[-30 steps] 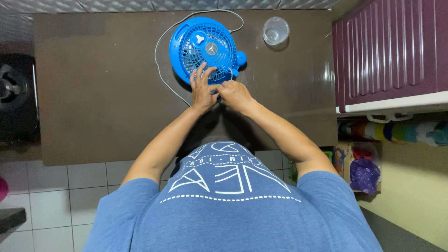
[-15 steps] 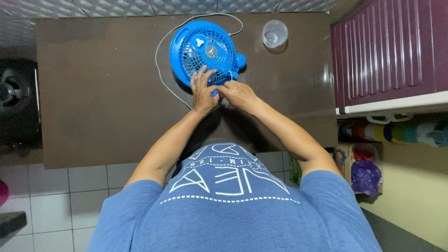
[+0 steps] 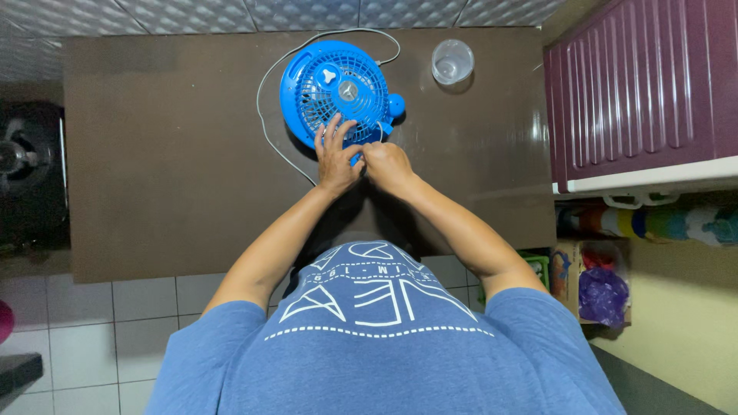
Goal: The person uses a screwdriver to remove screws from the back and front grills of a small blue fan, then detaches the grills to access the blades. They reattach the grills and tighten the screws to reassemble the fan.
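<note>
Barely anything has shifted since a moment ago: both my hands stay at the near edge of the fan, the left fingers perhaps spread a touch wider across the grille. Nearest to me, my blue T-shirt (image 3: 377, 338) fills the bottom of the view, and both forearms reach out over the dark brown surface (image 3: 169, 177). My left hand (image 3: 336, 154) lies flat with fingers fanned open on the front grille of the blue fan (image 3: 338, 92), pressing on it rather than gripping. My right hand (image 3: 388, 165) sits just beside it, fingers curled and pinched at the fan's lower right rim, right where the thin white cord (image 3: 265, 123) meets the body; I can't tell exactly what the fingertips have hold of. That fan lies on its back near the far edge of the surface, the cord looping round its left side and over the top. Beyond and to the right, apart from the fan, stands a clear plastic cup (image 3: 452, 61). Off to the right, a maroon cabinet (image 3: 638, 84).
</note>
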